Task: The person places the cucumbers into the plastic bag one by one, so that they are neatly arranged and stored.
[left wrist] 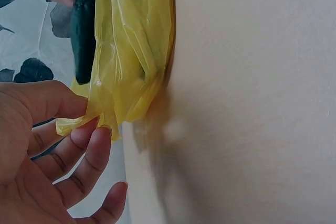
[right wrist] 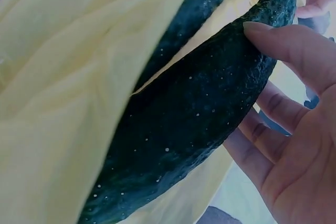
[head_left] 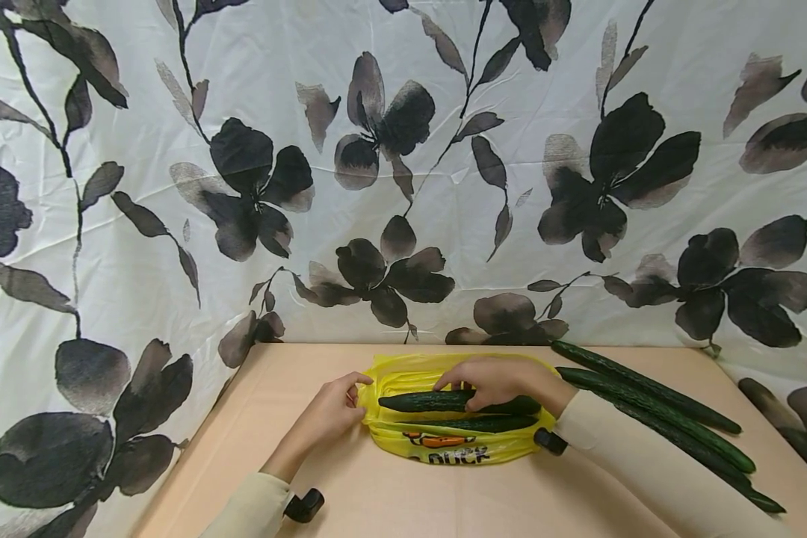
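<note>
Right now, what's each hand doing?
Left hand: pinches the yellow bag edge.
Right hand: fingers grip a cucumber.

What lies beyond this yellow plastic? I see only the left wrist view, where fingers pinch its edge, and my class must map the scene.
Observer: The yellow bag lies flat on a tan table, and the left hand pinches its left edge.
Operator: Whose fingers show at the top of my view?
Observer: The right hand, gripping a cucumber across the bag's top.
Operator: Is anything already inside?
Observer: A second cucumber shows in the right wrist view, partly covered by the plastic.
Operator: Any more cucumbers?
Observer: Yes, loose cucumbers lie on the table to the right of the bag.
</note>
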Motion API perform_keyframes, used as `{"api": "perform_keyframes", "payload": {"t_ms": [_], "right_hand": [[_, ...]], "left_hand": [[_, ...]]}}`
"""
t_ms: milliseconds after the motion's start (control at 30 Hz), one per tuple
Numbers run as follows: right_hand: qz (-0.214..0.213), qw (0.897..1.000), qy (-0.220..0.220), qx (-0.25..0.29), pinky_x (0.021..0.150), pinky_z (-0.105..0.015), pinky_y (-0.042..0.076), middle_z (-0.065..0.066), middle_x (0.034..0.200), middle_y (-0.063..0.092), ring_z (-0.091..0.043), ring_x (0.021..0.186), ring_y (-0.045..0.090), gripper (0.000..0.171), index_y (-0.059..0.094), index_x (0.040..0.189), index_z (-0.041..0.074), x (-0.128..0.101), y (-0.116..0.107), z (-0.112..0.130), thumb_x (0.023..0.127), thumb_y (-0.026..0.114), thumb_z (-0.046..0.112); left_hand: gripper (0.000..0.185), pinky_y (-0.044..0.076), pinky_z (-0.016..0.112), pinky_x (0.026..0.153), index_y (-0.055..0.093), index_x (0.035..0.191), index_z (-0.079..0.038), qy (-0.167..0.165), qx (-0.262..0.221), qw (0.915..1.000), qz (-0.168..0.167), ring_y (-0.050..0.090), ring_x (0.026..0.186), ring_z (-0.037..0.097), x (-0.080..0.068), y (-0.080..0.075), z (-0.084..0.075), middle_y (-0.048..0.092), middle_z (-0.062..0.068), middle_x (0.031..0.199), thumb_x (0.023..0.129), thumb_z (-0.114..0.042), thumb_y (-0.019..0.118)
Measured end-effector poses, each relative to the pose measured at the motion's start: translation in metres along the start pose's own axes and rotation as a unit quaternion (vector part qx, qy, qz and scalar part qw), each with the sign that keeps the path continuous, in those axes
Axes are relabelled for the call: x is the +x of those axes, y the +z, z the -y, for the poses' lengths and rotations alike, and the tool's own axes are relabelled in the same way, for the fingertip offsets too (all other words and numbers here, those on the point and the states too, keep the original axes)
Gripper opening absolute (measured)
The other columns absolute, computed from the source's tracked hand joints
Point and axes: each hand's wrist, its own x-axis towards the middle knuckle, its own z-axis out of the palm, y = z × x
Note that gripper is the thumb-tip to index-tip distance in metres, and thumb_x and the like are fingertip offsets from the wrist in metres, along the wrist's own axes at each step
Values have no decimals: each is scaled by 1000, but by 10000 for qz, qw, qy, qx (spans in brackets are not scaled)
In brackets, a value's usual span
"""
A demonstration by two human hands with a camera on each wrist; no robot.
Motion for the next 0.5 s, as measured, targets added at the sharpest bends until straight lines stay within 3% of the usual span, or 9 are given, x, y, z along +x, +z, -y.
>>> {"api": "perform_keyframes", "payload": {"t_ms": [333,500], "right_hand": [[10,9988,-4,-482,88,-29,51,13,128,63,-4,108,58,58,57,143,30,9,6,7,90,76,15],[3,9981,48,-606,92,-30,52,12,127,64,-6,110,60,57,58,142,29,13,9,10,90,77,16]], "left_hand": [[48,45,28,67,66,124,-6,-12,28,10000,10,53,75,15,0,0,2,55,3,83,78,5,74],[48,45,27,67,66,124,-8,-44,66,10000,31,53,75,14,0,0,4,56,3,83,79,4,74]]}}
